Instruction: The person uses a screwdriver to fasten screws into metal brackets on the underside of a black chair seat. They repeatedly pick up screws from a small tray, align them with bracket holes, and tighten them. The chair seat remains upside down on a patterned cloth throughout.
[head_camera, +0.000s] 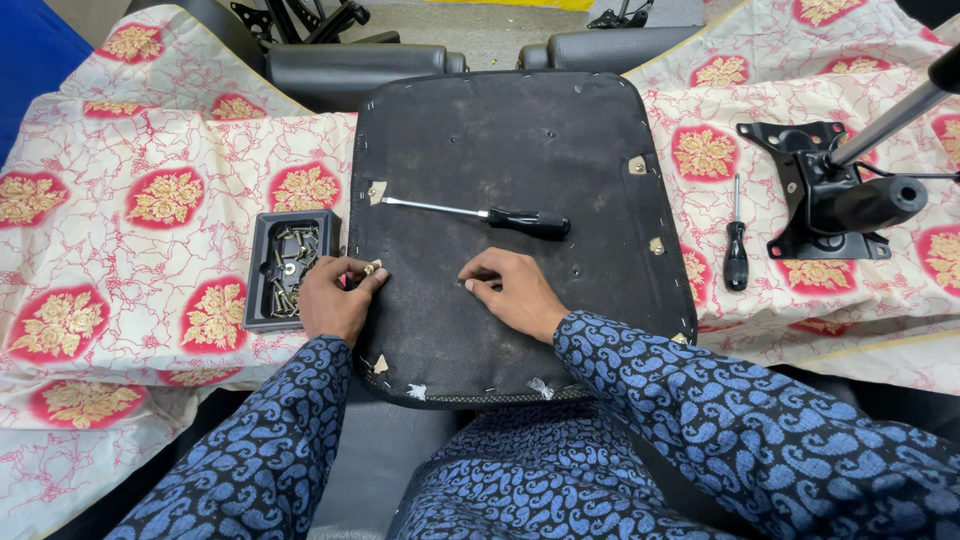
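So the black chair seat base (500, 140) lies upside down on a tabletop covered with a white cloth (150, 260) printed with red and gold flowers. The left hand (335, 295) sits at the seat's left edge, fingers pressed together around a small brass-coloured screw or two (371, 268); hard to say exactly how many, the fingertips cover most of it. The right hand (510, 285) rests on the seat near its middle, fingers curled down and pinching something tiny against the surface, but I can't make out what it is.

Just left of the left hand, a black plastic tray (256, 262) of mixed screws and washers sits against the seat's left edge. A black-handled screwdriver (480, 214) lies across the seat just above the hands, tip pointing left. A second, shorter screwdriver (736, 245) lies on the cloth past the seat's right edge, near the black tilt mechanism plate (800, 190) with its gas lift cylinder (890, 120), which runs out of the picture at the top right corner.

Along the far edge, two dark armrest pads (350, 65) are partly hidden behind the seat.
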